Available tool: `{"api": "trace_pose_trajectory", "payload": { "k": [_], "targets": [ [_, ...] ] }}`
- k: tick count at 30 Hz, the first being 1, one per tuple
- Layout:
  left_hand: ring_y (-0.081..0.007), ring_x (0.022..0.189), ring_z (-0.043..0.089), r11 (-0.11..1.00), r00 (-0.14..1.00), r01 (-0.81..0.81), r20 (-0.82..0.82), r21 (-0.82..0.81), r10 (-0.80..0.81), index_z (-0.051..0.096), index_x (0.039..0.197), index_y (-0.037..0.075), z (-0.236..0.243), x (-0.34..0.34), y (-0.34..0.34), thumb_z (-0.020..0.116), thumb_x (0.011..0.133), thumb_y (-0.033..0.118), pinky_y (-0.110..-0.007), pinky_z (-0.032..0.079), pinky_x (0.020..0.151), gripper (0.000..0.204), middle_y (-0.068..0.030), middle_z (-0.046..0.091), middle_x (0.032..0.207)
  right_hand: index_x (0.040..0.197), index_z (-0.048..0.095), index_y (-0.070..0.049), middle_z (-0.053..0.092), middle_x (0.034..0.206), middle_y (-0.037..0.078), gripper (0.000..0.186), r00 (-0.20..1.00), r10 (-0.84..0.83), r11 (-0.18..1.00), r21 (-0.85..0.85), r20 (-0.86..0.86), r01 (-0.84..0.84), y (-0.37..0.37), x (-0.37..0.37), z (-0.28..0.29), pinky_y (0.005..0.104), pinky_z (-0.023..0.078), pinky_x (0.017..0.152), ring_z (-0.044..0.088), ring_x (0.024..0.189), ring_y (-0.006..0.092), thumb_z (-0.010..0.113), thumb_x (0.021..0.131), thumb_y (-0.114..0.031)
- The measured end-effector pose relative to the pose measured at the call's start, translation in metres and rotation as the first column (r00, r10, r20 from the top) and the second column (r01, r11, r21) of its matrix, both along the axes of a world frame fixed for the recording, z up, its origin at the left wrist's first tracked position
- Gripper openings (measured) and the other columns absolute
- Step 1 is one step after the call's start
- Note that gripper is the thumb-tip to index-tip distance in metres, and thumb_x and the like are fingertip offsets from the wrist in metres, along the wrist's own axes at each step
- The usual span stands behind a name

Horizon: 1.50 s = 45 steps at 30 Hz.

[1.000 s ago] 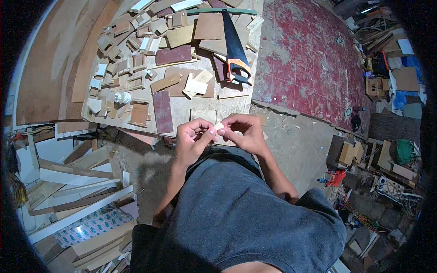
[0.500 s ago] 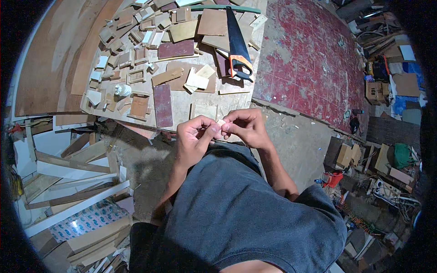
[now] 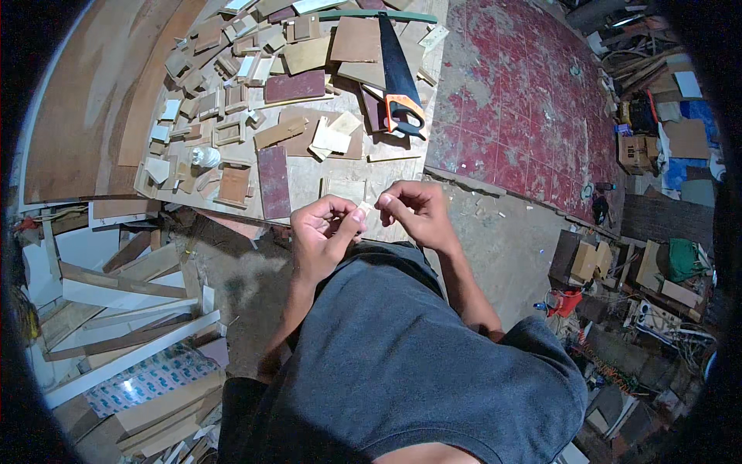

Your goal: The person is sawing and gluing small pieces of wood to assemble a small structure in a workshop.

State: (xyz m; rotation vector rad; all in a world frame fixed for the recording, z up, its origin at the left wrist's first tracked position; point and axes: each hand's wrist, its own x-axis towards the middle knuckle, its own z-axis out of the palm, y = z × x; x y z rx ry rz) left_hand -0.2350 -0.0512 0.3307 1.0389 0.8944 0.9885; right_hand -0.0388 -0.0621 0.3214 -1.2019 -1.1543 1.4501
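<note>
Over the near edge of the worktable, my left hand (image 3: 323, 236) pinches a small pale wood piece (image 3: 365, 207) between thumb and fingertips. Close beside it on the right, my right hand (image 3: 421, 216) has its thumb and index finger pressed together, a small gap away from the piece. Whether anything tiny sits in that pinch I cannot make out. Behind my hands a small light wooden frame (image 3: 344, 188) lies on the tabletop, partly hidden by my left fingers.
A handsaw (image 3: 400, 81) with an orange and black handle lies on the worktable (image 3: 309, 172). A dark red board (image 3: 273, 182), a white bottle (image 3: 205, 158) and several small wooden assemblies (image 3: 229, 133) crowd its left side. Wood offcuts (image 3: 127, 309) are heaped at lower left.
My right hand has drawn slightly away from the small wood piece, opening a gap between the hands. My left hand keeps the piece and has shifted a little left.
</note>
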Motion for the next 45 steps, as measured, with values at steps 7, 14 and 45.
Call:
{"api": "trace_pose_trajectory", "payload": {
  "k": [7, 14, 45],
  "targets": [
    [-0.0063, 0.066, 0.061, 1.000, 1.000, 0.010, -0.019, -0.007, -0.010, 0.065, 0.089, -0.005, -0.003, 0.001, 0.002, 0.069, 0.090, 0.003, -0.020, 0.049, 0.058, 0.009, -0.0054, 0.066, 0.075, 0.087, 0.069, 0.004, 0.068, 0.070, 0.007, 0.012, 0.864, -0.402, 0.915, 0.126, 0.303, 0.382, 0.017, 0.015, -0.012, 0.0226, 0.049, 0.057, 0.063, 0.061, 0.0079, 0.065, 0.091, -0.007],
    [-0.0071, 0.068, 0.063, 0.996, 0.993, 0.090, -0.075, -0.005, -0.090, 0.070, 0.088, -0.005, -0.004, -0.005, 0.002, 0.074, 0.085, 0.001, -0.020, 0.050, 0.061, 0.007, -0.0063, 0.069, 0.076, 0.103, 0.072, 0.002, 0.074, 0.081, 0.013, 0.023, 0.829, -0.316, 0.948, 0.181, 0.462, 0.261, 0.017, 0.031, -0.031, 0.0276, 0.055, 0.065, 0.071, 0.072, 0.0167, 0.066, 0.082, 0.007],
    [-0.0073, 0.070, 0.063, 0.996, 0.985, -0.072, -0.162, -0.052, 0.063, 0.068, 0.094, -0.004, -0.066, -0.067, -0.012, 0.073, 0.088, 0.003, -0.021, 0.050, 0.063, 0.010, -0.0064, 0.071, 0.084, 0.103, 0.074, -0.001, 0.074, 0.087, 0.010, 0.019, 0.781, 0.499, 0.843, 0.001, 0.375, -0.539, 0.060, -0.047, 0.000, 0.0291, 0.053, 0.071, 0.068, 0.077, 0.0157, 0.074, 0.085, -0.004]
  ]
}}
